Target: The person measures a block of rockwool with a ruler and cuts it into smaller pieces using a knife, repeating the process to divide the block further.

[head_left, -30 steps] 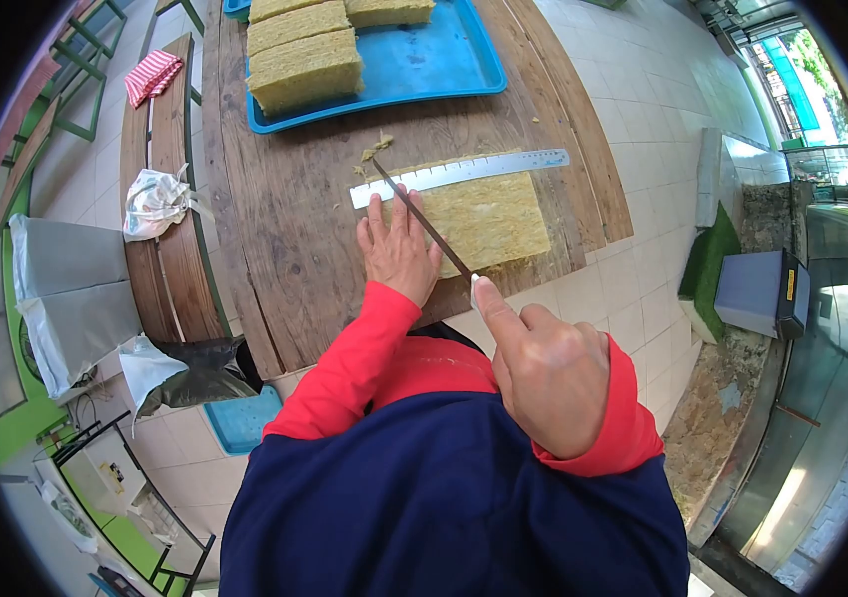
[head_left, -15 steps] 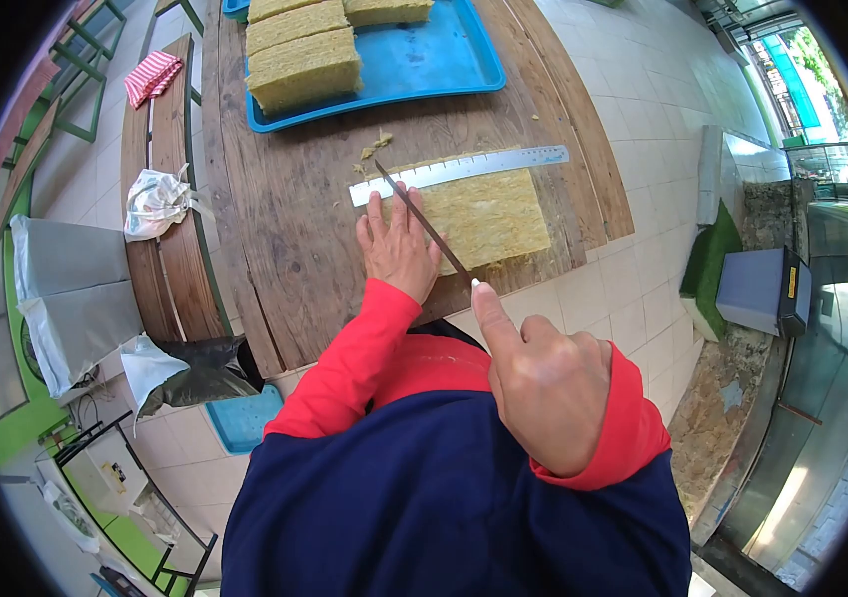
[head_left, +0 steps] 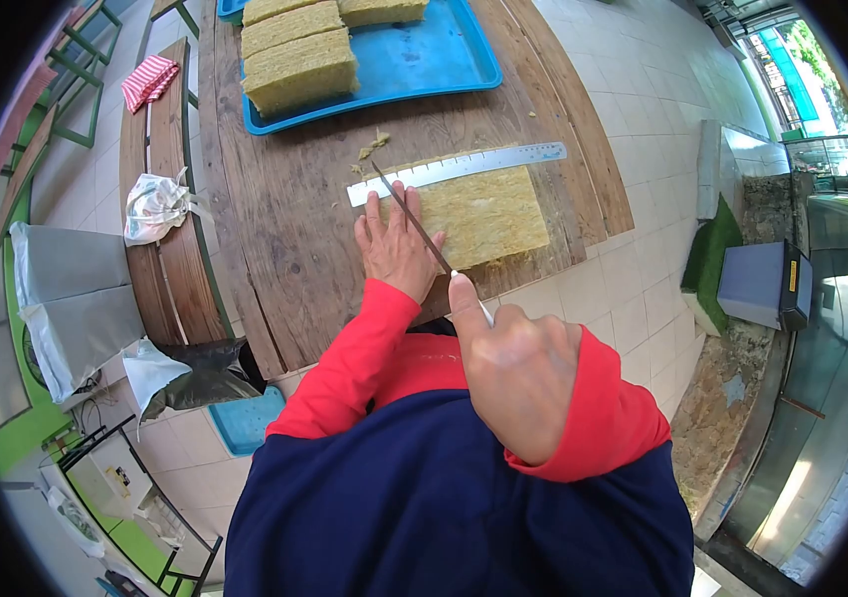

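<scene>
A slab of yellowish fibrous material [head_left: 498,219], like rockwool, lies on the wooden table [head_left: 289,239]. Across its far side runs a metal ruler [head_left: 488,162]. My left hand [head_left: 399,249] rests flat on the slab's left part, fingers stretched out and the tips at the ruler's edge. In my closed right hand [head_left: 518,368] is the white handle of a knife [head_left: 417,220], the thumb lying along it. The long dark blade slants over my left fingers in this view, its tip reaching past the ruler. Small yellow crumbs [head_left: 372,147] lie beyond the tip.
At the table's far end, a blue tray [head_left: 424,75] bears several thick yellowish blocks [head_left: 299,72]. A wooden bench [head_left: 170,129] to the left carries a striped cloth [head_left: 150,82] and a white plastic bag [head_left: 155,207]. Another blue tray [head_left: 250,420] is on the floor.
My right hand and the knife handle have drawn slightly left, and the blade lies a little steeper. My left hand, the ruler and the slab keep their places.
</scene>
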Tool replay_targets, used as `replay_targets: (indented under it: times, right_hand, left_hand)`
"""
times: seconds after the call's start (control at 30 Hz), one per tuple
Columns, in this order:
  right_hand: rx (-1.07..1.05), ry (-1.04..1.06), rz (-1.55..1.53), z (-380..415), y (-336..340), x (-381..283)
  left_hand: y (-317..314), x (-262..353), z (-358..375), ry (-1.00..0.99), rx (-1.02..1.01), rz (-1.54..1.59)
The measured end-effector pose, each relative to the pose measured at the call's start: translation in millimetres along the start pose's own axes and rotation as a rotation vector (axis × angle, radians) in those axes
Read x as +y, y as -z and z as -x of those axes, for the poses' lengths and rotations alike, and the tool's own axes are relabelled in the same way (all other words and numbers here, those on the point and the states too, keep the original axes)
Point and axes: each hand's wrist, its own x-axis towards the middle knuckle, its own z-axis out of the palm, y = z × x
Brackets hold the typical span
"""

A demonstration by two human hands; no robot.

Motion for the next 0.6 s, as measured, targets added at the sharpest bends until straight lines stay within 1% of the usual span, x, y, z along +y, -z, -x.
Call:
replay_targets:
  times: [0.17, 0.27, 0.33, 0.37, 0.4, 0.47, 0.53, 0.6]
  right_hand:
    - [-0.031, 0.003, 0.018, -14.7, -10.6, 3.3]
    - [-0.041, 0.05, 0.009, -12.0, -8.6, 13.3]
    - [0.147, 0.016, 0.03, -5.1, -6.0, 26.5]
    - [0.154, -0.038, 0.007, -2.2, -1.8, 33.1]
    - [0.161, -0.04, 0.009, -0.9, -2.9, 45.2]
    - [0.406, 0.057, -0.214, -5.8, -14.7, 77.5]
    - [0.261, -0.104, -0.271, -14.5, -24.2, 101.8]
    - [0.476, 0.063, -0.329, -34.7, -55.2, 135.6]
  left_hand:
    - [1.3, -0.7, 0.0, -0.011, -0.006, -0.013]
    - [2.0, -0.7, 0.8, -0.012, -0.008, -0.021]
    - [3.4, -0.9, 1.4, -0.015, -0.01, -0.022]
    - [3.6, -0.9, 1.4, -0.02, -0.004, -0.023]
    - [3.6, -1.0, 1.4, -0.016, -0.008, 0.005]
    - [7.7, -0.7, 2.0, -0.016, -0.005, 0.03]
    - [15.3, -0.1, 5.5, -0.011, -0.054, 0.106]
    - [19.7, -0.1, 15.3, -0.052, -0.049, 0.129]
